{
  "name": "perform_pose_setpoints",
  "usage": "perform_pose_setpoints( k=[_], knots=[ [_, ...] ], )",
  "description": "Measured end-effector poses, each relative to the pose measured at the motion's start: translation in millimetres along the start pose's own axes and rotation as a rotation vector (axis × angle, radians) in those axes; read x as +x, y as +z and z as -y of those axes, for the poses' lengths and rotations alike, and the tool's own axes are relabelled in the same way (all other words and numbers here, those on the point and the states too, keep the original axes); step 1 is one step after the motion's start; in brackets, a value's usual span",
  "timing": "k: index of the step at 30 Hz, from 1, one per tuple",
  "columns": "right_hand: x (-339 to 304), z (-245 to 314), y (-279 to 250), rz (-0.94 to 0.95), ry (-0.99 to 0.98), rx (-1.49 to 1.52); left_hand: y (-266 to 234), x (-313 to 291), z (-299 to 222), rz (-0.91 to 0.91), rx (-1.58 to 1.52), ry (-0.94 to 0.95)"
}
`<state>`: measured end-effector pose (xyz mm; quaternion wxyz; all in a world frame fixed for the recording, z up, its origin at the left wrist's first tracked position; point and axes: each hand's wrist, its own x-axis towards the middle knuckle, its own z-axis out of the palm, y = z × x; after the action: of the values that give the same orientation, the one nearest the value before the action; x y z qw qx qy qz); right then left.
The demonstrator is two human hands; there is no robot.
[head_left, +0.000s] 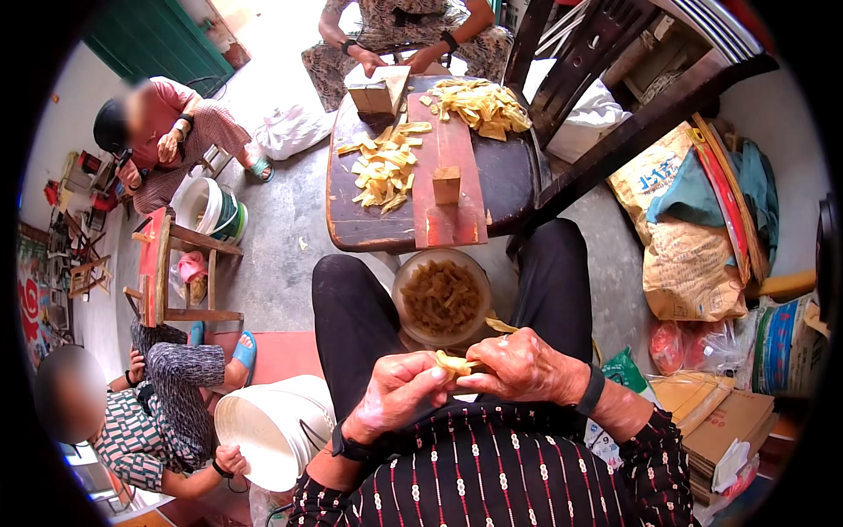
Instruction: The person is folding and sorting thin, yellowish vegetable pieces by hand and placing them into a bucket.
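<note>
In front of my lap, my left hand (397, 393) and my right hand (529, 371) meet with bent fingers. Pinched between them is a pale yellow strip (454, 363), perhaps of dried vegetable. Just below the knuckles of my right hand, nearer the bowl, another yellow strip (500, 325) shows. A round pale bowl (401, 303) sits between my knees, full of brownish-yellow pieces (443, 294). Beyond it, a dark wooden chair seat (351, 230) bears a left heap of strips (386, 171) and a larger right heap of strips (483, 105).
A reddish board (430, 145) with a wooden block (446, 186) crosses the seat. Opposite, a person's hands (395, 63) touch a wooden box-like piece (373, 97). Two people sit at left, one holding a white bucket (263, 430). A stool (167, 272) and sacks (685, 246) stand around.
</note>
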<state>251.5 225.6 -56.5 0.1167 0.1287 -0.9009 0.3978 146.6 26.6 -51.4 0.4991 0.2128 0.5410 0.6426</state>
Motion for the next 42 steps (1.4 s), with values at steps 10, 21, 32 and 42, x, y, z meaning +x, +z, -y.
perform_pose_setpoints(
  k=[10, 21, 32, 42],
  knots=[
    [-7.0, 2.0, -17.4, -0.004, -0.01, 0.177, -13.3, -14.3, -15.3, 0.035, 0.262, 0.187],
    [-10.8, -5.8, -6.6, 0.037, 0.096, 0.386, -36.6, -4.1, -7.4, 0.108, 0.381, 0.109],
    [-18.6, -13.8, -9.8, 0.111, 0.144, 0.396, 3.1, 16.6, -11.7, 0.198, 0.801, 0.246],
    [9.5, -23.0, -8.7, 0.019, 0.084, 0.222, -32.8, 19.4, -36.0, -0.072, 0.609, 0.13]
  ],
)
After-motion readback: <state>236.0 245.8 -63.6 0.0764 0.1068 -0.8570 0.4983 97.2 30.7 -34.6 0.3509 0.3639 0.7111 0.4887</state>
